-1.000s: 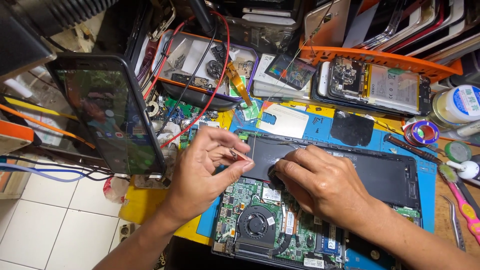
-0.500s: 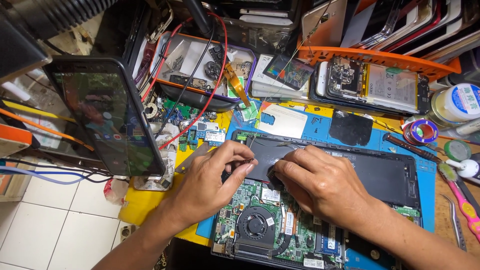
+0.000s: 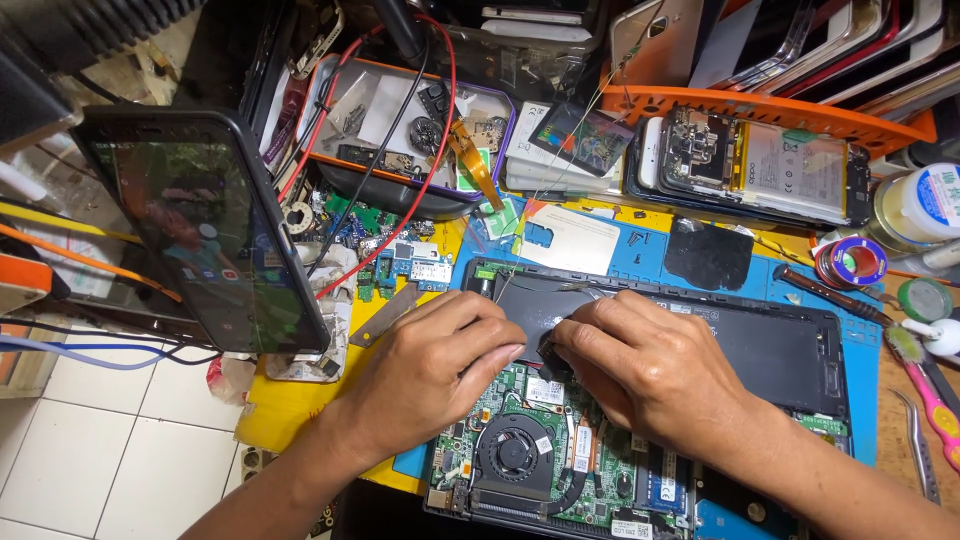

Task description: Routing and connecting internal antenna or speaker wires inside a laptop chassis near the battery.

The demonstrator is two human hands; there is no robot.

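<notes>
Near the tabletop's front edge, opened laptop (image 3: 640,420) on blue mat, left hand (image 3: 435,365) and right hand (image 3: 645,370) pressed onto its black battery (image 3: 740,340), fingers curled together, grip contents hidden, white round tub with blue label (image 3: 920,205) at right edge.

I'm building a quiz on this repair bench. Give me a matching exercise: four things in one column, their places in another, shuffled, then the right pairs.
Things:
1. cooling fan
2. propped phone
3. tweezers
4. parts tray

Places:
A. far right edge of the bench
B. left of the bench, screen lit
C. on the open laptop's board, below the left hand
D. behind the laptop, crossed by a red wire

Pairs: 1-C, 2-B, 3-A, 4-D
</notes>
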